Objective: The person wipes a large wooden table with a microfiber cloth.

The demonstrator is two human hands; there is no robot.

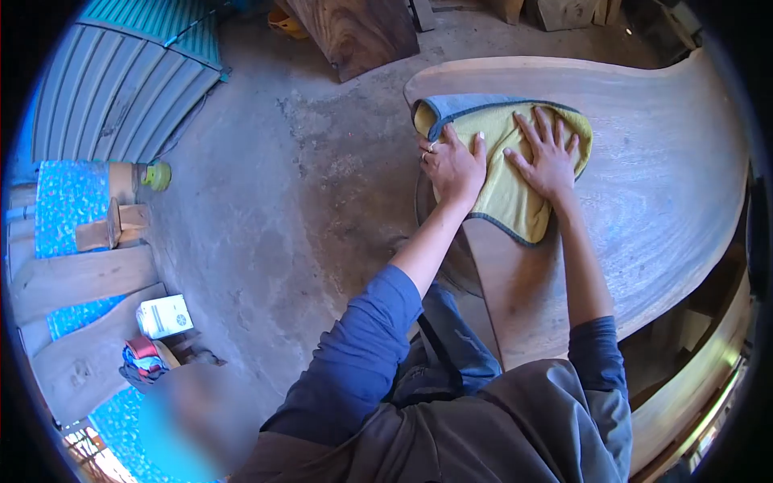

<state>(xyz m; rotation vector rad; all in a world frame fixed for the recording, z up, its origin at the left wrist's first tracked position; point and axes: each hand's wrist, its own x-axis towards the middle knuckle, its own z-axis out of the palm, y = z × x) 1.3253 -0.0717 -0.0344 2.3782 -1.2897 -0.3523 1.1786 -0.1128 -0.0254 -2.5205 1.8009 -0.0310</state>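
Observation:
A yellow cloth [503, 181] with a dark border and a blue-grey underside lies over the left edge of a large wooden slab [644, 153]. My left hand [456, 167], with rings on it, is at the cloth's left side. Its fingers curl over the cloth at the slab's edge, and its thumb points away from me. Flat on the cloth, my right hand [550, 163] has its fingers spread. Part of the cloth's far left corner is folded over, showing the blue-grey side.
Concrete floor [241, 217] stretches to the left. Wooden boards [88, 274], a white box [165, 316] and a green gas cylinder [157, 176] are along the left side. A dark wooden slab [354, 36] stands at the back. Someone's blurred head [193, 419] is at lower left.

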